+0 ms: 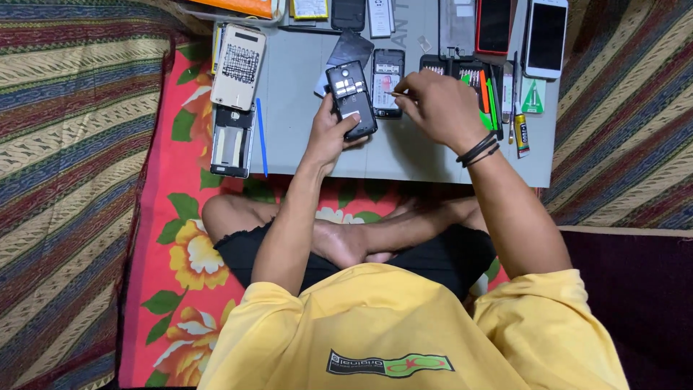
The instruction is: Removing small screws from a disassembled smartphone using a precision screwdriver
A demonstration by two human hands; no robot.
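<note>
Head view shows the opened black phone [351, 99] gripped in the left hand [328, 133] above the grey tabletop [303, 137], long axis running away from the person, tilted slightly left. Right hand [437, 108], just beside it, pinches a thin tool [395, 93]; a slip could gouge the exposed board.

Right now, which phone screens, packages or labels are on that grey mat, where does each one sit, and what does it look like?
White phone: far right corner, upright rectangle, dark screen.
Red-edged phone: left of the white one, dark screen.
Small tube: right edge, yellow, red and black label.
Green triangular piece: above the tube, white mark.
Yellow-bordered card: top edge, pale face.
Opened black phone: in the left hand, back exposed.
</note>
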